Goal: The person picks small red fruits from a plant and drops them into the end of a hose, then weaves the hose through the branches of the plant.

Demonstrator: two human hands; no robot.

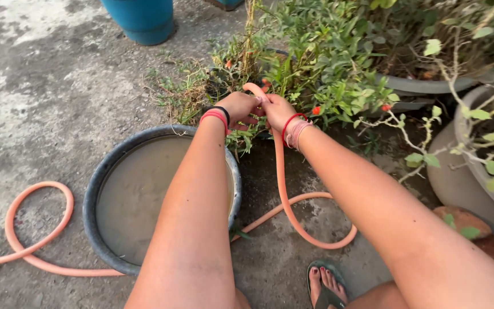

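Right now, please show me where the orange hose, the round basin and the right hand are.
orange hose (286, 197): head view, on the length hanging below the hands.
round basin (94, 189): head view, on its left rim.
right hand (278, 111): head view, on its back.

Gripped a salmon-orange hose (284, 189) in left hand (238, 107), banded red and black, and right hand (278, 111), banded red and pink. Passed a grey basin (101, 171) of murky brown water, a blue barrel (141, 20), green foliage (327, 57) flecked red-orange.
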